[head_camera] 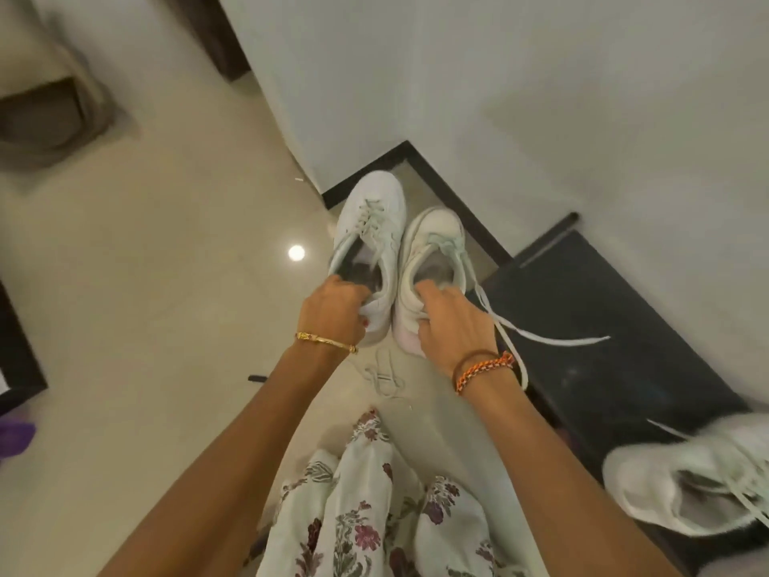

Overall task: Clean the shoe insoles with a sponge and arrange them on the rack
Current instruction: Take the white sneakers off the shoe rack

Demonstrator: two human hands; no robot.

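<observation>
Gripping shoe heels (376, 304), fingers (428, 291) curled inside.

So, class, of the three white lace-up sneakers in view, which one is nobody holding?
The white lace-up sneaker at lower right, on the dark shelf. The left hand and right hand each grip one of the other two.

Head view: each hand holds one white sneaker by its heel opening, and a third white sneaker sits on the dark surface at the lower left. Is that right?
Not quite. The head view shows the third white sneaker at the lower right, not the lower left. The rest stands: the left hand holds the left sneaker and the right hand holds the right sneaker, each by its heel opening.
</observation>
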